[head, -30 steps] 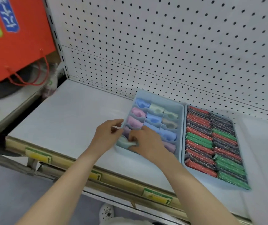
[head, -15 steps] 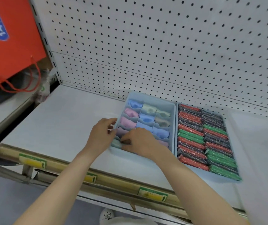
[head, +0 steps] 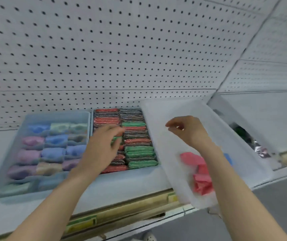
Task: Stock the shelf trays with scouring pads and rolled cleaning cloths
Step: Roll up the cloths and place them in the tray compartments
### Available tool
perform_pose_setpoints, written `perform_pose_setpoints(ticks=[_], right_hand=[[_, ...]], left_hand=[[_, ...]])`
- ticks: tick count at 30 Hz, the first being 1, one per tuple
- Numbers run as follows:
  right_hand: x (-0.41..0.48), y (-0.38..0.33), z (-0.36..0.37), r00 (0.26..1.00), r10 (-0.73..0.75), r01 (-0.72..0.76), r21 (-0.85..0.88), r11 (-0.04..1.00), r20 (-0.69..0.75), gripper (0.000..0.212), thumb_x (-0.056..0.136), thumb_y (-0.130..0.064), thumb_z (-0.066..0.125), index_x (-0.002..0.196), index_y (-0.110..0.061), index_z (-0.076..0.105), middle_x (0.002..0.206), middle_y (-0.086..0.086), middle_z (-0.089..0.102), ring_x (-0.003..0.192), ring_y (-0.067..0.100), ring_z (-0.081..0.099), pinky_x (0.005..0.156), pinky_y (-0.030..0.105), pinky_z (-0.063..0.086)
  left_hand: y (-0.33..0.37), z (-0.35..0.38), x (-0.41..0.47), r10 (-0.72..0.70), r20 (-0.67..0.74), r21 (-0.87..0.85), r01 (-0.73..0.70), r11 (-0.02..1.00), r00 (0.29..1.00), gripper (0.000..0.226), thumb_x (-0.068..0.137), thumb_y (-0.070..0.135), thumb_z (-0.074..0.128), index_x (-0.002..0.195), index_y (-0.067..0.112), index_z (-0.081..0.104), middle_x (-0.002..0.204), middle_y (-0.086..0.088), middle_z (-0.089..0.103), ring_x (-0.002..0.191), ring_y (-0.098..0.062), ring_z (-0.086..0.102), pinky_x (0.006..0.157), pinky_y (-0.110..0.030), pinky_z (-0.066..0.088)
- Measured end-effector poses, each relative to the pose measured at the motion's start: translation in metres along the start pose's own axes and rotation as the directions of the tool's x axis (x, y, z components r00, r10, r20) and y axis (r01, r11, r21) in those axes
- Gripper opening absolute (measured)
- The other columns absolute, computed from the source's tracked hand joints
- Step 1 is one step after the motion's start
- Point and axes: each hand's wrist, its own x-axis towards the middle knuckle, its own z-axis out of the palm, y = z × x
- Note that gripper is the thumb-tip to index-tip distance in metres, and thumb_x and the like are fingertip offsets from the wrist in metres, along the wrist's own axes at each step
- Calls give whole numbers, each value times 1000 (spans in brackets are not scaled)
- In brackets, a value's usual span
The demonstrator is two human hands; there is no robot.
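- Both hands off the cloth tray [head: 55,116] since a sec ago: L hand [head: 102,146] over scouring pads [head: 137,150] in next tray, fingers loose, gripping nothing.
- R hand [head: 188,131] above white bin [head: 165,108], fingers curled; blurred, can't tell if holding anything.
- Rolled cloths [head: 52,152] sit in cloth tray compartments.

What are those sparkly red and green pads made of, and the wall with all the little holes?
The scouring pads look like rough woven mesh with shiny threads: they glitter in speckles, so probably plastic or metallic fibre. The pegboard wall looks like painted sheet metal, matte pale grey, with neat rows of punched holes; it could be coated board instead.
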Motion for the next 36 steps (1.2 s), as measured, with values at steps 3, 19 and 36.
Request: perform_pose_setpoints(ticks=[3, 19, 36], right_hand=[[1, 70, -22, 949, 218, -145, -299, 943, 226, 18, 84, -19, 69, 100, -28, 71, 103, -5, 72, 81, 11, 59, 78, 24, 47], [9, 85, -70, 965, -66, -88, 553, 828, 253, 23, 85, -9, 71, 105, -4, 63, 89, 7, 68, 78, 16, 61, 64, 28, 45], [6, -23, -132, 941, -337, 287, 445, 848, 37, 65, 72, -28, 86, 128, -38, 54, 135, -20, 51, 128, 1, 46, 104, 32, 41]], left_hand=[[46, 40, 21, 106, 76, -71, -101, 992, 991, 26, 92, 18, 63, 117, 23, 69, 118, 5, 63, 111, -14, 54, 94, -23, 38], [110, 65, 64, 15, 272, -364, 88, 927, 962, 47, 90, 41, 64, 134, 31, 52, 125, 15, 60, 115, 0, 54, 103, -26, 43], [155, -35, 133, 139, 20, -642, -94, 761, 990, 3, 96, 23, 56, 95, 21, 56, 66, 4, 67, 62, -9, 52, 66, -29, 40]])
